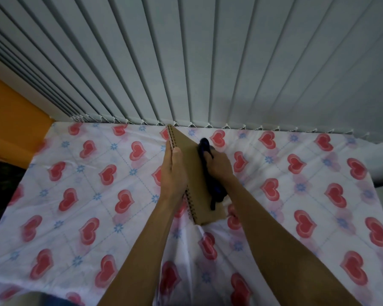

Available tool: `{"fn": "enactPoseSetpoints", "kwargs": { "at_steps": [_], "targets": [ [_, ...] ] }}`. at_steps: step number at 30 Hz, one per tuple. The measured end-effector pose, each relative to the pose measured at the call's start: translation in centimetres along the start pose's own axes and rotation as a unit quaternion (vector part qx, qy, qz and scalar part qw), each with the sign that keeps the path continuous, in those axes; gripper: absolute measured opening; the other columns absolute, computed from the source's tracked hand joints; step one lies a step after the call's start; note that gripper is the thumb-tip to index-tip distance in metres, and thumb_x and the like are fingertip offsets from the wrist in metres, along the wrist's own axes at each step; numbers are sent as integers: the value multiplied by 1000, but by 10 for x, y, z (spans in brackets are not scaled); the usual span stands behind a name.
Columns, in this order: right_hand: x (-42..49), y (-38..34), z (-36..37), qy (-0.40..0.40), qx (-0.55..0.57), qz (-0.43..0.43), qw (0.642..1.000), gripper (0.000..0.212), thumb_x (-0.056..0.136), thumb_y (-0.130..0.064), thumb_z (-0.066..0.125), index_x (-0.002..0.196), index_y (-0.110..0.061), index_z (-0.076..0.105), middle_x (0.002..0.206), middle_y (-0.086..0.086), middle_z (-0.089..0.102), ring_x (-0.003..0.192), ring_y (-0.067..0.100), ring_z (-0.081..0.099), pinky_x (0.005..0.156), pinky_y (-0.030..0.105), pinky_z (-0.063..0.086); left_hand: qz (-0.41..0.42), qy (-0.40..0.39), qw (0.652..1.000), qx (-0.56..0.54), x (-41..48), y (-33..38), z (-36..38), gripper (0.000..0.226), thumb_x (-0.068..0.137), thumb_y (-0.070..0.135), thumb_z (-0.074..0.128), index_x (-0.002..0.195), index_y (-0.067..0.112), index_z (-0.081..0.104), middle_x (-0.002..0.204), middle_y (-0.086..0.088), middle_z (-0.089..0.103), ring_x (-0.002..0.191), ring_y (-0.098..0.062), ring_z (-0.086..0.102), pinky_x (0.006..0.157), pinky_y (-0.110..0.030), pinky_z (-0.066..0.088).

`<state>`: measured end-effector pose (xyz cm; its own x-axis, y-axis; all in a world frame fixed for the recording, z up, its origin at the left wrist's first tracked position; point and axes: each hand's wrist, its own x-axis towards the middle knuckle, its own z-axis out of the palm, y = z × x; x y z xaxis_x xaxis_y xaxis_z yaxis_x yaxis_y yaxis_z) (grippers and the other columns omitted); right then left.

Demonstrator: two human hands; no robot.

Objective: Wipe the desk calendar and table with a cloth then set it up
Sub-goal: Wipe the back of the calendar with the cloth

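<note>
Head view: a brown cardboard desk calendar (186, 146) sits at the middle of the worktop, on a white tablecloth (86, 184) printed with red hearts and small blue flowers. Its far end lies close to the foot of the grey vertical blinds (186, 62). The spiral-bound edge is raised and the cardboard face slopes down to the right. The left hand (174, 173) grips the spiral edge, thumb on top. The right hand (220, 166) is curled round a dark blue cloth (217, 191), pressing it against the sloping cardboard face. A loose tail of cloth hangs toward the near end. An orange wall (9, 111) stands at far left.
</note>
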<state>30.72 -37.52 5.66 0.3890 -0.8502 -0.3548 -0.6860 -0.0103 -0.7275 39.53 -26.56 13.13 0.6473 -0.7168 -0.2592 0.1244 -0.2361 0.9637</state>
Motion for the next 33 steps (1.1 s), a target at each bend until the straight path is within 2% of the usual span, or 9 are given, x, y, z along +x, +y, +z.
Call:
{"fn": "enactPoseSetpoints", "kwargs": {
  "at_steps": [4, 6, 9, 16, 18, 21, 24, 30, 33],
  "targets": [
    [-48, 21, 4, -7, -34, 25, 999, 33, 103, -34, 40, 112, -13, 63, 102, 15, 65, 73, 19, 58, 68, 27, 42, 10, 7, 1000, -1, -2, 4, 5, 47, 100, 43, 34, 145, 33, 42, 127, 11, 60, 120, -14, 56, 106, -47, 47],
    [-78, 10, 7, 8, -11, -39, 999, 33, 101, -39, 41, 103, -16, 65, 97, 13, 63, 70, 18, 57, 65, 24, 40, 6, 18, 1000, -4, -1, 2, 4, 46, 100, 43, 35, 144, 32, 44, 132, 11, 59, 125, -15, 55, 109, -45, 43],
    [-84, -15, 10, 44, 23, -123, 991, 37, 98, -48, 37, 102, -23, 64, 89, 8, 61, 71, 18, 57, 63, 26, 42, 3, 13, 1000, -26, -1, 3, 1, 37, 102, 34, 36, 133, 23, 54, 120, -1, 66, 114, -22, 61, 104, -48, 48],
    [-37, 7, 9, 33, 3, 1, 999, 36, 100, -40, 40, 114, -18, 65, 105, 18, 63, 77, 25, 63, 72, 32, 51, 6, 11, 1000, 16, -5, 8, 4, 55, 95, 50, 32, 148, 33, 37, 150, 8, 46, 138, -16, 43, 116, -45, 34],
    [-58, 7, 3, 22, -8, 8, 1000, 31, 102, -35, 44, 110, -15, 66, 97, 11, 64, 70, 17, 61, 63, 25, 47, 6, 15, 1000, 20, -6, 9, 6, 53, 99, 45, 30, 151, 31, 33, 152, 7, 42, 139, -16, 40, 117, -44, 32],
    [-99, -5, 1, 29, 16, -67, 997, 26, 102, -31, 46, 102, -15, 66, 82, 1, 58, 61, 10, 54, 55, 13, 37, 4, 16, 1000, 0, -3, 5, 4, 55, 97, 47, 32, 148, 28, 37, 145, 1, 50, 133, -21, 47, 112, -47, 39],
    [-93, -17, 8, 60, 24, -121, 990, 33, 98, -38, 42, 107, -19, 67, 85, 10, 60, 71, 21, 58, 63, 25, 38, 1, 1, 1000, 1, 2, -1, 0, 55, 93, 48, 35, 141, 23, 44, 132, -5, 59, 123, -26, 56, 106, -51, 45],
    [-46, 11, 7, 25, -15, 28, 999, 32, 101, -35, 44, 112, -15, 67, 107, 17, 63, 77, 23, 61, 67, 29, 44, 14, 7, 999, 31, -3, 6, 4, 51, 102, 41, 29, 151, 32, 32, 154, 9, 39, 141, -13, 37, 119, -41, 30],
    [-80, 18, 0, 31, -38, 12, 999, 26, 101, -30, 48, 101, -15, 69, 98, 14, 63, 70, 21, 58, 61, 25, 38, 33, 7, 999, 42, -8, 9, 11, 48, 105, 32, 28, 153, 28, 30, 154, 10, 38, 140, -8, 36, 115, -23, 30]
  ]
}}
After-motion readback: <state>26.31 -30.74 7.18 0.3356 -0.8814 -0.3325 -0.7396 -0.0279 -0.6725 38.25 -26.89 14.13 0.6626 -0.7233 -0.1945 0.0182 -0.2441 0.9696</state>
